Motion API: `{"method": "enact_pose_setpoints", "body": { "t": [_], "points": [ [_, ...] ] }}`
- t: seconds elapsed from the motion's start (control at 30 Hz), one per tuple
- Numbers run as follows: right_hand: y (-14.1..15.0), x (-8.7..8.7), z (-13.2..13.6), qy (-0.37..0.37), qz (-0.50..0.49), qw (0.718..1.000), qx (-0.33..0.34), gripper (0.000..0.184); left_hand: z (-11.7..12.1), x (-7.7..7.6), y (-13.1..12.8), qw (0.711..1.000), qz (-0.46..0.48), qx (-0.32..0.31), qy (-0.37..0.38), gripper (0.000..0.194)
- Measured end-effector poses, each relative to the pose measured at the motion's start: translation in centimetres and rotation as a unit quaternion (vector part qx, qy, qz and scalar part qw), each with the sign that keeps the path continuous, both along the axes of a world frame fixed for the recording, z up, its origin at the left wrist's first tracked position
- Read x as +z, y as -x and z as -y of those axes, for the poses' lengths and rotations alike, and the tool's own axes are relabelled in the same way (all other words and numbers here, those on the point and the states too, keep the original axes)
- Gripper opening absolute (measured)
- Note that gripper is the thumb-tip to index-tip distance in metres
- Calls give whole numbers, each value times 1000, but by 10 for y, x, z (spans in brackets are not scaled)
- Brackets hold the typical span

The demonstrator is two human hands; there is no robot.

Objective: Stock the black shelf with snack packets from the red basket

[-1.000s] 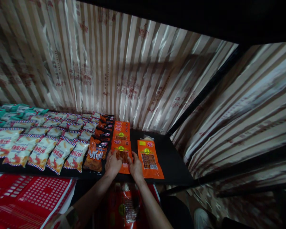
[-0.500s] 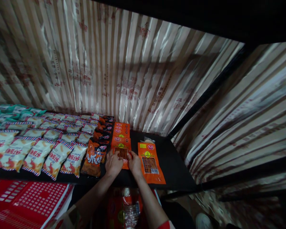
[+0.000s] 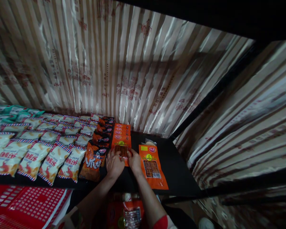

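Observation:
My left hand (image 3: 115, 163) lies over the lower left of an orange snack packet (image 3: 121, 143), its fingers bent onto the front. My right hand (image 3: 134, 161) grips the right edge of that same packet. The packet is flat, with a clear window showing brown strips. It overlaps a row of like orange packets (image 3: 122, 126) behind it. To the right of my right hand, apart from it, lies another orange packet (image 3: 152, 167). Close by my left hand is a brown-and-orange snack bag (image 3: 91, 162), at the front of its row.
White snack bags (image 3: 26, 156) fill the left of the black shelf (image 3: 181, 168), with green bags (image 3: 16, 110) beyond. Below stand a red basket (image 3: 35, 203) and more orange packets (image 3: 131, 211) under my forearms. A black post (image 3: 205, 98) slants at right, before striped sheeting (image 3: 143, 63).
Both hands have slid the orange packet back toward the sheeting, so it covers more of the packets behind. The camera view has shifted slightly. The separate packet at right still lies on the shelf.

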State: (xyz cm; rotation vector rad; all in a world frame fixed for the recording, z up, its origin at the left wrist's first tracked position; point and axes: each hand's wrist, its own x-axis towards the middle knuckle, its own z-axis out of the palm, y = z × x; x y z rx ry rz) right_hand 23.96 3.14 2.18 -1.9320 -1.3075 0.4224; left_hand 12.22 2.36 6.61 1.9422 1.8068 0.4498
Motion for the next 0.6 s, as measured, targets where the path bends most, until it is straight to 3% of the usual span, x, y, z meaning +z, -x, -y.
{"method": "enact_pose_setpoints", "body": {
  "t": [0.27, 0.43, 0.6],
  "points": [
    [-3, -4, -2, 12, 4, 1000, 9, 37, -1, 3, -6, 998, -13, -29, -46, 38],
    [-3, -1, -2, 12, 5, 1000, 8, 36, -16, 1, -15, 996, -11, -66, -52, 37],
    [-3, -2, -2, -1, -4, 1000, 22, 37, -36, -10, -27, 991, -8, -107, -76, 38]
  ]
}}
